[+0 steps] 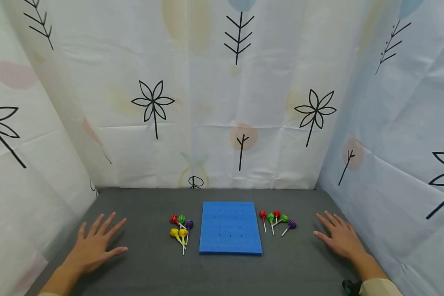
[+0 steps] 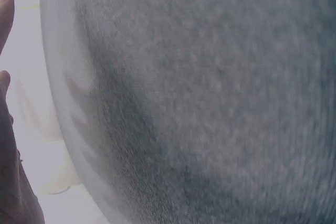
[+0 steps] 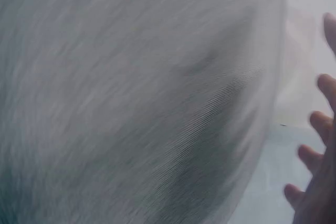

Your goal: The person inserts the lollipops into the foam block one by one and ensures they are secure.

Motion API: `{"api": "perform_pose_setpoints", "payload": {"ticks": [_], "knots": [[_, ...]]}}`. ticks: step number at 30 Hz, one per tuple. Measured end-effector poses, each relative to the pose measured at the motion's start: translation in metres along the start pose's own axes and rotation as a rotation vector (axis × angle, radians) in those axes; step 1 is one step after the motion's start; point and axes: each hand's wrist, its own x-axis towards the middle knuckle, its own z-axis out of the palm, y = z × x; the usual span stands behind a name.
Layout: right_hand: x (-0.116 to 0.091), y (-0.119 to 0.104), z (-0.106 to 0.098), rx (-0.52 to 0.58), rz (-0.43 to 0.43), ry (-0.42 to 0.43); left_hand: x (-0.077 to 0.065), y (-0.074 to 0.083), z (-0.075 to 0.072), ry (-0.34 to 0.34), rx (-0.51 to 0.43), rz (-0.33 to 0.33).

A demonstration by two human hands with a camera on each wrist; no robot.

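Note:
A blue foam block (image 1: pixel 230 228) with rows of small holes lies mid-table. To its left is a bunch of lollipops (image 1: pixel 183 232), red, green, purple and yellow, their white sticks crossing. Several more lollipops (image 1: pixel 284 219), red, green and purple, lie to the right of the block. My left hand (image 1: pixel 92 244) is spread, palm down, at the table's left, apart from the candies. At the right, my right hand (image 1: pixel 340 236) has its fingers extended and holds nothing. The left wrist view shows part of the left hand (image 2: pixel 13 166); fingertips of the right hand (image 3: pixel 317 145) edge the right wrist view.
The dark grey table (image 1: pixel 151 275) is enclosed by white patterned cloth (image 1: pixel 207 94) at the back and both sides. A dark band (image 1: pixel 350 287) circles the right wrist below a light sleeve (image 1: pixel 379 287).

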Motion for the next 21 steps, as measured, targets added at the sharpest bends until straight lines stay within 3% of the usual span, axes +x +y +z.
{"api": "perform_pose_setpoints", "payload": {"ticks": [4,8,11,21], "knots": [[-0.003,-0.003,-0.003,0.084,-0.011,0.021,0.002,0.009,-0.001,0.061,-0.032,0.047],[-0.006,-0.011,-0.008,0.240,-0.017,0.050,0.004,0.021,-0.004,0.123,-0.056,0.092],[-0.010,-0.021,-0.012,0.325,-0.012,0.084,0.007,0.032,-0.007,0.139,-0.084,0.106],[-0.021,-0.054,-0.012,0.516,0.079,0.290,0.015,0.074,-0.011,0.164,-0.362,0.070]]}}
